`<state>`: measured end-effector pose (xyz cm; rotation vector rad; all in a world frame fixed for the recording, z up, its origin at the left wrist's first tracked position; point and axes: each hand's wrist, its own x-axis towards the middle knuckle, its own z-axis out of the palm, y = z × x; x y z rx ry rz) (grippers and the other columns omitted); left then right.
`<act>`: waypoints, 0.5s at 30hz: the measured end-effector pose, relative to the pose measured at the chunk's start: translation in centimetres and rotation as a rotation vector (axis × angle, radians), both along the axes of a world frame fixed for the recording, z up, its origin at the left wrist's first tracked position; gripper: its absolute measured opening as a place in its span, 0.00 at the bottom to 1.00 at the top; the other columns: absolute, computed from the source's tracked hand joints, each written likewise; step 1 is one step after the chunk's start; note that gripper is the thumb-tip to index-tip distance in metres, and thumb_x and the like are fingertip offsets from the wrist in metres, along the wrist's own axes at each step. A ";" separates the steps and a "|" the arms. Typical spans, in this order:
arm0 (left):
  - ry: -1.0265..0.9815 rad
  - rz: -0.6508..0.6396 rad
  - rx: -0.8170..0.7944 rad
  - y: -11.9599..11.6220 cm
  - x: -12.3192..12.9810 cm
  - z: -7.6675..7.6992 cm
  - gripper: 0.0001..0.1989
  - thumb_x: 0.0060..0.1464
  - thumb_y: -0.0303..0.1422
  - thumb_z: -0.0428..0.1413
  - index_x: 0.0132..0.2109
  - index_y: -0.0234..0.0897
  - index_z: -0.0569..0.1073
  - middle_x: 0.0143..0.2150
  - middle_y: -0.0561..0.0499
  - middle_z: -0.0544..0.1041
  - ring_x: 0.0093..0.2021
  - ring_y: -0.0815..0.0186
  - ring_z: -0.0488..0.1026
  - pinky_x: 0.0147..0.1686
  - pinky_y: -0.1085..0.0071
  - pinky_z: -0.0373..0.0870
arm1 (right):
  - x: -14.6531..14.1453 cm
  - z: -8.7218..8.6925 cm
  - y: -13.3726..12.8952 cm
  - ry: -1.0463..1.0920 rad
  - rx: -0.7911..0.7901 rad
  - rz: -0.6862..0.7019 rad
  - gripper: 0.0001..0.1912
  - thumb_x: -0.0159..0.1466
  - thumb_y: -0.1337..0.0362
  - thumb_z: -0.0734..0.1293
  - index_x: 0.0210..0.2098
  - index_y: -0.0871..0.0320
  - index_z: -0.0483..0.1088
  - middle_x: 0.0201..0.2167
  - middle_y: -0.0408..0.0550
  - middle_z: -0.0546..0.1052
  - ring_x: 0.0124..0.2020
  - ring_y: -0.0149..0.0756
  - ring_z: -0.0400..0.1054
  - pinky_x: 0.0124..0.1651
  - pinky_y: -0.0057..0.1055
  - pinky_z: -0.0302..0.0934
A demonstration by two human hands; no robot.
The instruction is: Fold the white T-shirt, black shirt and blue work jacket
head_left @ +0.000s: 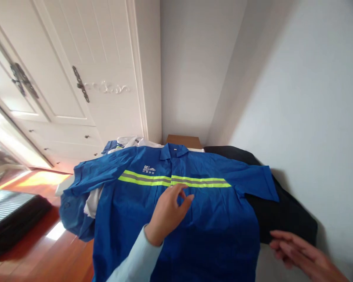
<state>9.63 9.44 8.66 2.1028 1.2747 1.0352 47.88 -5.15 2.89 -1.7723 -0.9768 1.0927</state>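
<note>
A blue short-sleeved work shirt lies spread out, front up, with its collar at the far end. Across its chest runs a yellow-green and grey reflective stripe, with white lettering above it on the left. Over the middle of the shirt, just below the stripe, is my left hand, its fingers loosely curled and a gap between thumb and forefinger. I see nothing held in it; whether it touches the cloth I cannot tell. Off the shirt's right side, my right hand holds nothing, its fingers stretched out.
Black material lies under the right sleeve, against the pale wall. White clothes and a brown box sit behind the collar. A blue garment hangs at left. A white wardrobe and dark case stand left.
</note>
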 end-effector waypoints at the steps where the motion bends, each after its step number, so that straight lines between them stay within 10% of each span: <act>1: 0.062 -0.043 0.027 1.9 1.9 0.5 0.14 0.64 0.41 0.56 0.52 0.39 0.75 0.41 0.47 0.82 0.46 0.58 0.79 0.51 0.61 0.74 | 0.2 1.7 1.1 0.037 0.068 -0.085 0.30 0.49 0.42 0.77 0.45 0.53 0.80 0.43 0.59 0.84 0.43 0.53 0.80 0.43 0.41 0.78; 6: 0.416 -0.267 0.131 9.6 9.5 -0.7 0.28 0.63 0.44 0.57 0.64 0.33 0.69 0.67 0.35 0.70 0.71 0.49 0.61 0.67 0.51 0.62 | 1.4 5.1 6.7 0.452 0.176 -0.286 0.19 0.53 0.58 0.75 0.43 0.55 0.76 0.54 0.60 0.79 0.56 0.51 0.75 0.57 0.44 0.74; 10: 0.557 -0.382 0.142 11.6 11.8 -4.3 0.33 0.67 0.50 0.50 0.69 0.33 0.64 0.74 0.36 0.61 0.75 0.50 0.54 0.72 0.50 0.52 | 3.1 2.9 9.3 0.528 0.185 -0.416 0.12 0.52 0.65 0.73 0.35 0.54 0.71 0.43 0.56 0.80 0.53 0.50 0.76 0.56 0.51 0.75; 15: 0.576 -0.359 0.181 11.7 11.9 -6.4 0.36 0.68 0.53 0.43 0.71 0.33 0.62 0.74 0.35 0.61 0.74 0.48 0.56 0.72 0.48 0.52 | 3.5 0.1 10.8 0.105 0.404 -0.584 0.28 0.45 0.58 0.80 0.42 0.50 0.67 0.49 0.48 0.77 0.56 0.51 0.72 0.58 0.54 0.72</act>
